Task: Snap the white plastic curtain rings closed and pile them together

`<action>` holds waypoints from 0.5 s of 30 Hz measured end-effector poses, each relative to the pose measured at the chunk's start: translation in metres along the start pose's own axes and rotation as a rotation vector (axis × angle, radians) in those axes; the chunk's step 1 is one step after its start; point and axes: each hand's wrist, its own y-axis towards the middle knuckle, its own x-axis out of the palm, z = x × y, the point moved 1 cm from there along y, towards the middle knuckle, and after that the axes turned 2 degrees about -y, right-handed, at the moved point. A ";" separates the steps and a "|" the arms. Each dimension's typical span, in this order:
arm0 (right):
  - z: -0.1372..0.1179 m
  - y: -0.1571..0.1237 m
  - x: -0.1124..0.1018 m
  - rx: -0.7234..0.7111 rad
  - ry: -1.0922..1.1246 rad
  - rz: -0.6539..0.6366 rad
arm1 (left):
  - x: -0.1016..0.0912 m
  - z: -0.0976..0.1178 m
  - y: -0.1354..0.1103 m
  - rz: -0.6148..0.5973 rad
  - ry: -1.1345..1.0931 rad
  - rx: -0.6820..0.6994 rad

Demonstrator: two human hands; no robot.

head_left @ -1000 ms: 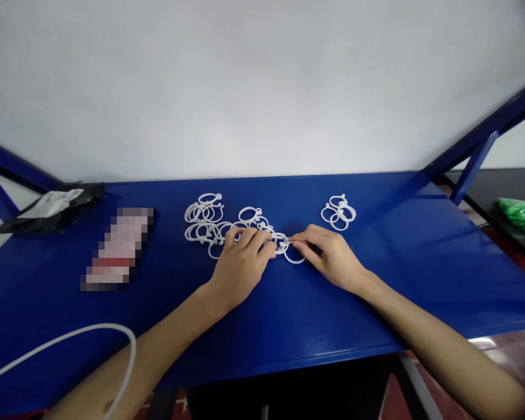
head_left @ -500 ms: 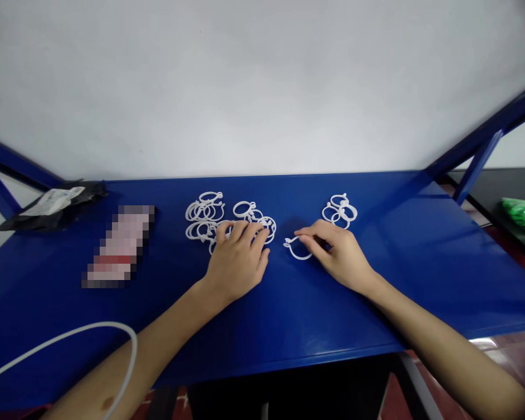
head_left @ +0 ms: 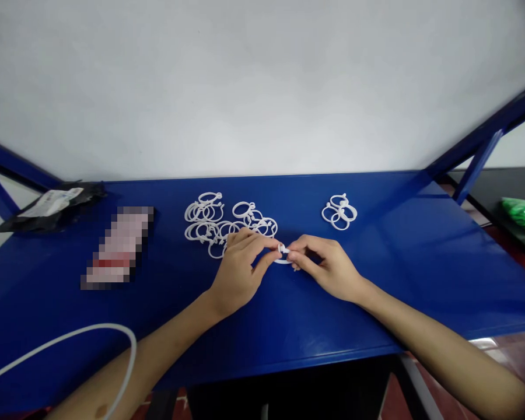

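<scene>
A white plastic curtain ring [head_left: 282, 262] with a small eyelet is pinched between my two hands, just above the blue table [head_left: 297, 326]. The fingertips and thumb of my left hand [head_left: 240, 268] close on its eyelet end. From the other side, my right hand [head_left: 328, 262] grips it between thumb and fingers, which hide part of the loop. Beyond my left hand lies a loose pile of white curtain rings [head_left: 204, 211], several overlapping, some of them unclasped. A smaller group of rings [head_left: 340, 212] rests behind my right hand.
On the left lie a blurred-out pinkish flat object [head_left: 120, 245] and a black plastic package [head_left: 52, 204] with a white label. A white cable [head_left: 91, 326] loops over my left forearm. Green packaging [head_left: 522, 216] sits at far right. A pale wall [head_left: 262, 87] stands behind the table.
My left hand has come off the pile and now grasps the ring too. My right hand has brought the ring slightly left, and the two hands now meet.
</scene>
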 end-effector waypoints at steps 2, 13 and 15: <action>-0.002 0.000 -0.001 -0.069 -0.047 0.012 | 0.001 0.002 -0.001 0.012 -0.008 0.019; -0.004 -0.004 -0.001 -0.266 -0.200 -0.034 | 0.008 0.009 -0.006 0.117 0.154 0.253; -0.001 -0.001 -0.004 -0.274 -0.236 0.006 | 0.008 0.005 -0.004 0.088 0.209 0.251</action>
